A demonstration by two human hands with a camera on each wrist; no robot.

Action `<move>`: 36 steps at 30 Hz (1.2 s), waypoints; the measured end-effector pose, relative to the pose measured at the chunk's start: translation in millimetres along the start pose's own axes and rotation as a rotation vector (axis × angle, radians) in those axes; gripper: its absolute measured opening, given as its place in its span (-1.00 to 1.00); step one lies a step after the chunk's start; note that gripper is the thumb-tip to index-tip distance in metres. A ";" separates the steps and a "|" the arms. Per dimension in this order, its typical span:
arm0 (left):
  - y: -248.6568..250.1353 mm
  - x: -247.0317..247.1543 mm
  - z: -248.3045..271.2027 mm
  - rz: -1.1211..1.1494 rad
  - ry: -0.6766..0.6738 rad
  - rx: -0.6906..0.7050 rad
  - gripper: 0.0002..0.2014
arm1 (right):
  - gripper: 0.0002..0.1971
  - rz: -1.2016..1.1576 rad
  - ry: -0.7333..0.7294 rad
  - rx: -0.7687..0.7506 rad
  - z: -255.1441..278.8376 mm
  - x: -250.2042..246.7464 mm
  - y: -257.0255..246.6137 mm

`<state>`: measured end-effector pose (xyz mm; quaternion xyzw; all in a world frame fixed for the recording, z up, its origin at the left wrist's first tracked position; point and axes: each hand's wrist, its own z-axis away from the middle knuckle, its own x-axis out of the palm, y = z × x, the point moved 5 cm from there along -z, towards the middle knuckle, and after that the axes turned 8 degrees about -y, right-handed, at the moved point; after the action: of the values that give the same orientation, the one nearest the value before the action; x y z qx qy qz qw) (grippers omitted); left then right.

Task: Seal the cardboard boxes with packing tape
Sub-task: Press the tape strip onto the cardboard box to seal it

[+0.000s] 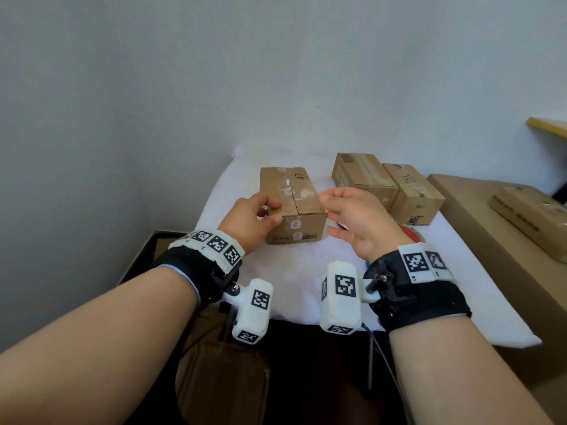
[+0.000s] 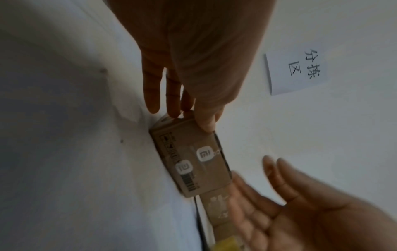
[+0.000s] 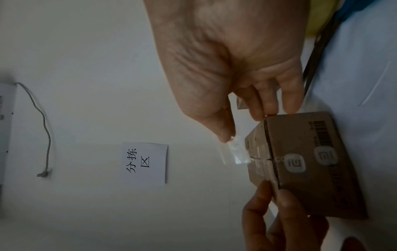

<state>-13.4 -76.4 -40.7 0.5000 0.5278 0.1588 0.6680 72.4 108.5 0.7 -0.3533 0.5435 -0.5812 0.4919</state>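
- While the small cardboard box (image 1: 293,207) sits on the white worktop (image 1: 306,271), I log it as the landmark.
- My left hand (image 1: 252,218) grips the box's near-left top edge, thumb on the front face, fingers curled on the top.
- My right hand (image 1: 352,217) hovers just right of the box, thumb and forefinger pinching a clear tape strip (image 3: 237,152) whose other end meets the box's top seam.
- Two more boxes (image 1: 389,185) stand right of the landmark, apart from it.

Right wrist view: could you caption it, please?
Right hand pinches clear tape strip above cardboard box.
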 end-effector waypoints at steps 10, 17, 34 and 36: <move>2.3 -3.3 3.8 0.074 -0.145 -0.034 -0.49 | -0.73 -0.072 -0.020 0.141 -2.8 15.6 10.7; 12.2 -17.7 1.0 0.495 -0.040 -0.084 -0.85 | -0.75 -0.058 -0.011 0.194 -7.9 24.1 17.1; 13.8 -21.2 -10.9 0.351 0.001 -0.088 -0.88 | -0.74 -0.011 -0.022 0.237 -15.4 36.6 22.3; 14.1 -20.9 -12.7 0.350 0.004 -0.091 -0.89 | -0.69 -0.001 -0.019 0.247 -16.4 37.0 23.0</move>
<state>-28.1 -79.2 -16.8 0.5532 0.4264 0.2973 0.6510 51.4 79.4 -29.0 -0.2959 0.4628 -0.6405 0.5367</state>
